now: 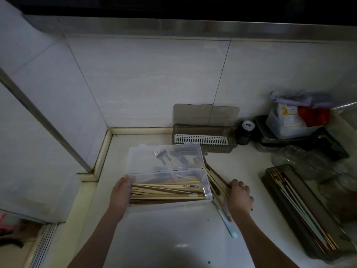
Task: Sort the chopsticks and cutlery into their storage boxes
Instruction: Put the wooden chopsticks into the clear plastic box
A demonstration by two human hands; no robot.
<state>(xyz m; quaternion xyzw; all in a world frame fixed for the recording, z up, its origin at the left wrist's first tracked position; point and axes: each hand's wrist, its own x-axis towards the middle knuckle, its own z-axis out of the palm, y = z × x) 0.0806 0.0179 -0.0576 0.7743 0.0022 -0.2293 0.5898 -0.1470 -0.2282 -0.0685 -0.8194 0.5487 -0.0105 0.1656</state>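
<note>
A clear plastic box (pixel 207 182) sits on the counter with its lid (pixel 146 159) raised toward the wall. Wooden chopsticks (pixel 166 192) fill it. Several forks (pixel 164 154) show through the lid, lying behind it. My left hand (pixel 120 192) grips the box's left end. My right hand (pixel 239 196) rests on a loose bundle of chopsticks (pixel 214 176) lying beside the box's right end, fingers curled over them. A second, smoky brown box (pixel 204 140) with a white slotted tray stands open by the wall. A third dark box (pixel 301 213) at the right holds long chopsticks.
A small dark bottle (pixel 245 132), a metal tray with a plastic tub and bags (pixel 289 120), and glass jars (pixel 301 161) crowd the right rear. A light-coloured utensil (pixel 226 219) lies under my right wrist. The counter ends in a raised lip (pixel 102 151) at the left.
</note>
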